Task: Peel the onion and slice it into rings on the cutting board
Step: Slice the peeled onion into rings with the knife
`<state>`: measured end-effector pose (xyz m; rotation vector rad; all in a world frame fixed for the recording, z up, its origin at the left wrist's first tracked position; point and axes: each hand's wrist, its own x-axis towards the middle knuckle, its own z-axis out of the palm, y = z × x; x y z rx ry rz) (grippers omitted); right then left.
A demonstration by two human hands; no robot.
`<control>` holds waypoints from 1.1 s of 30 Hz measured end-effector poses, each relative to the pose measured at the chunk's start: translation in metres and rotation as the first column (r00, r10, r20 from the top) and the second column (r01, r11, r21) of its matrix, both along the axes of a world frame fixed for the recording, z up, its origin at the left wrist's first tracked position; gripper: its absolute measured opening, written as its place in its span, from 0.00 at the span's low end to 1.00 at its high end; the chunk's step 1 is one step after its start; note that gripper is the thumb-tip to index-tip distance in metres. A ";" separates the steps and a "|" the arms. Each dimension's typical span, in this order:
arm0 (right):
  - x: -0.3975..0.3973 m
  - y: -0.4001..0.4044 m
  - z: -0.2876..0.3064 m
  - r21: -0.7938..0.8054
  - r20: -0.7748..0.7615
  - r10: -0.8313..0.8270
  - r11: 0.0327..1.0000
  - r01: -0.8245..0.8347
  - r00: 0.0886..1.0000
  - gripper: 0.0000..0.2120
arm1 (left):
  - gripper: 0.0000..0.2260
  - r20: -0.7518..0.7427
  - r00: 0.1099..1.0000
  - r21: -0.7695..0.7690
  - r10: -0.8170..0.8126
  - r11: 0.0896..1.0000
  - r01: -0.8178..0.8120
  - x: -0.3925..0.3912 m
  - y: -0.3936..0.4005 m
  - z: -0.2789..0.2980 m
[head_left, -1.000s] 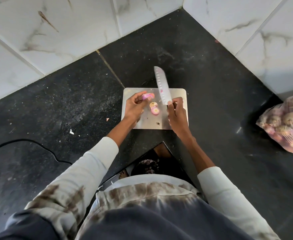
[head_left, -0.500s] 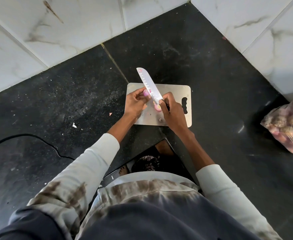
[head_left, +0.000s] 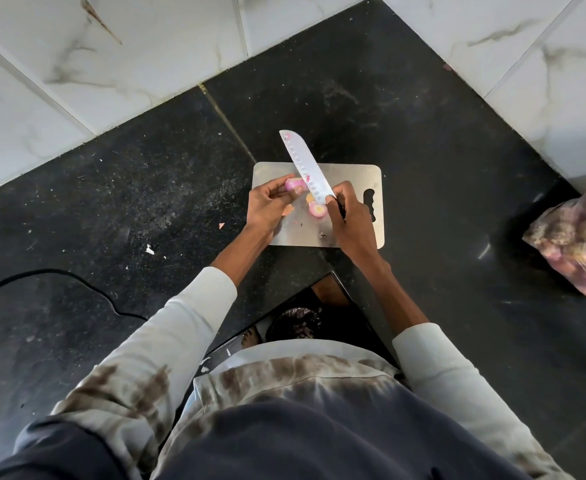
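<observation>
A small pink onion (head_left: 294, 184) is pinched in my left hand (head_left: 266, 206) over the left part of the steel cutting board (head_left: 357, 174). My right hand (head_left: 352, 220) grips the handle of a knife (head_left: 305, 164); its pale blade slants up and to the left, its edge against the onion. A cut onion piece (head_left: 317, 210) with a pale centre lies on the board between my hands, and a smaller slice (head_left: 309, 198) sits just above it. Peel scraps (head_left: 288, 211) lie by my left palm.
The board lies on a black stone counter (head_left: 146, 188) in a corner of white marble-look tiles (head_left: 111, 46). A plastic bag of onions (head_left: 575, 237) sits at the right edge. A black cable (head_left: 59, 273) runs along the left. Peel bits (head_left: 150, 249) dot the counter.
The knife swung from upright over the board's middle to a leftward slant against the onion in my left hand. My hands came closer together. The cut piece stayed on the board.
</observation>
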<state>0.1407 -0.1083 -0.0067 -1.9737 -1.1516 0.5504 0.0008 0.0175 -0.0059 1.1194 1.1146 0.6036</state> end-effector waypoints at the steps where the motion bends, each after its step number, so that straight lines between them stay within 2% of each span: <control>1: 0.001 -0.001 -0.001 -0.010 0.012 -0.015 1.000 0.015 1.000 0.10 | 0.18 0.001 1.000 0.001 0.000 1.000 0.000 -0.002 0.000 -0.002; 6: 0.005 -0.007 -0.012 -0.113 0.018 -0.072 0.991 0.073 0.997 0.08 | 0.19 0.036 0.999 -0.039 -0.008 0.999 0.009 -0.005 0.005 -0.007; 12: -0.011 -0.005 -0.006 0.035 -0.007 -0.153 0.988 0.153 0.988 0.07 | 0.20 -0.026 0.999 -0.023 -0.024 0.999 0.023 -0.010 0.011 -0.015; 17: -0.018 0.000 -0.006 0.036 0.075 -0.040 0.999 0.038 0.996 0.06 | 0.19 -0.047 0.998 0.039 -0.030 0.999 0.032 -0.013 0.008 -0.013; 27: -0.022 -0.001 -0.005 0.005 0.169 -0.054 0.999 0.054 0.984 0.06 | 0.19 -0.079 0.997 0.066 -0.017 0.998 0.022 -0.014 0.002 -0.015; 33: -0.024 -0.004 -0.007 -0.013 0.163 -0.042 0.999 0.045 0.986 0.09 | 0.19 -0.105 0.994 0.084 -0.021 0.996 0.030 -0.015 0.000 -0.019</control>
